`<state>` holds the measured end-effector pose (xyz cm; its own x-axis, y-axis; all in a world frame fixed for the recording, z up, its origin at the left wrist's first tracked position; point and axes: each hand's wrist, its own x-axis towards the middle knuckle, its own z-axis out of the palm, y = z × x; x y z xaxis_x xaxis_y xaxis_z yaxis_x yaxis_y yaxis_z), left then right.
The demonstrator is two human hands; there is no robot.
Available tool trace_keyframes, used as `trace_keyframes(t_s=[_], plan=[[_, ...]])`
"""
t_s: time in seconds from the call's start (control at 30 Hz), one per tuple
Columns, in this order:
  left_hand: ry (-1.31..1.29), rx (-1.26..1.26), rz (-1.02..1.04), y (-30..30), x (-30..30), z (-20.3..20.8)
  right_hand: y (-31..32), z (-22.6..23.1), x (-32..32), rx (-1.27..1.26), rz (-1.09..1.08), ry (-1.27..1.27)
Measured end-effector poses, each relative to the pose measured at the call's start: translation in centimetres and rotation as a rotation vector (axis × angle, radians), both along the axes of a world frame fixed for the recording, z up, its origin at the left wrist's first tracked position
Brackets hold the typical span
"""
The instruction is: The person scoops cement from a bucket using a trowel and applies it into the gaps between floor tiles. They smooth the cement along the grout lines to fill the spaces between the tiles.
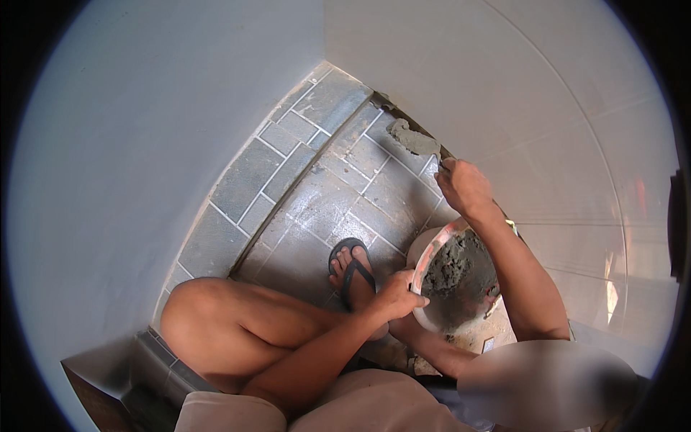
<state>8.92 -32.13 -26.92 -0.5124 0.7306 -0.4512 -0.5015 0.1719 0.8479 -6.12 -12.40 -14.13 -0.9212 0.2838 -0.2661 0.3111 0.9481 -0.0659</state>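
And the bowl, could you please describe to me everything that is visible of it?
The bowl is round and deep, with a pale rim marked in orange-red. It looks like worn plastic. Dark grey paste, apparently wet mortar, clings in a rough heap inside; the rest looks smeared. Its mouth faces upward. It is right of the sandalled foot. The left hand grips its near-left rim, while the right forearm hides its right side. I cannot tell what supports it.

Soft glare on floor tiles [314, 200]
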Motion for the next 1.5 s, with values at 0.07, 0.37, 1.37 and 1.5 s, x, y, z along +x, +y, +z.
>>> trace_keyframes(t_s=[0.07, 0.37, 1.37, 1.5], plan=[[0.066, -0.011, -0.018, -0.3, -0.3, -0.2, 0.3, -3.2, -3.4, 0.012, -0.026, -0.032], [0.065, 0.063, 0.029, -0.7, 0.2, -0.9, 0.6, -9.2, -10.5, 0.008, -0.087, -0.051], [0.015, 0.026, 0.011, -0.7, -0.4, 0.0, 0.7, 3.1, -0.7, -0.001, -0.059, 0.178], [-0.329, 0.021, 0.045, -1.1, -0.2, 0.0, -0.1, 15.4, 10.1, -0.162, -0.128, 0.048]])
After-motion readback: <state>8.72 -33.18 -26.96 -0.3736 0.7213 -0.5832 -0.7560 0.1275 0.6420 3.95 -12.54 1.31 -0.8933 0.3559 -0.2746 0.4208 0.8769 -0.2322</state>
